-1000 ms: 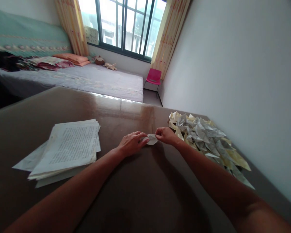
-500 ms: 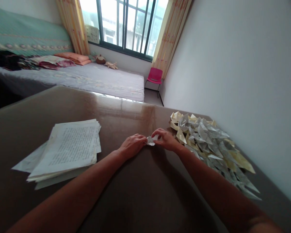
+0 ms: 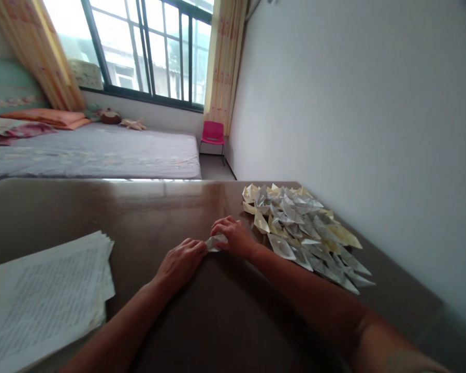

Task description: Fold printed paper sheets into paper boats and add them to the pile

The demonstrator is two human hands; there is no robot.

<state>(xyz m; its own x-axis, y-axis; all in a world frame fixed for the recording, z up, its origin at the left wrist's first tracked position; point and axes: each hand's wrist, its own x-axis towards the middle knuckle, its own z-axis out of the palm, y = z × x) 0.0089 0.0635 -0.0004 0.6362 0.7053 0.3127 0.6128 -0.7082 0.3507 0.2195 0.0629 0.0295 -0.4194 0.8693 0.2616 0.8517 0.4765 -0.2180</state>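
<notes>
A small folded piece of printed paper (image 3: 215,243) is between my two hands, low over the brown tabletop (image 3: 166,215). My left hand (image 3: 182,260) pinches its left end, with the fingers pressed together. On the other end, the thumb and curled fingers of my right hand (image 3: 235,236) grip the paper, hiding part of it. Right of my hands lies a heap of folded paper boats (image 3: 295,212), some white with print and some yellowish. A stack of printed sheets (image 3: 58,290) rests to the left.
Beyond the table's far edge is a bed (image 3: 140,150) with orange pillows (image 3: 58,116) and a soft toy (image 3: 133,124). A pink chair (image 3: 213,133) stands near the window (image 3: 147,52). The white wall (image 3: 334,103) runs along the right side.
The camera view has turned right, so everything sits further left in it. Both hands have shifted their fingers on the folded paper, the right closing over its end.
</notes>
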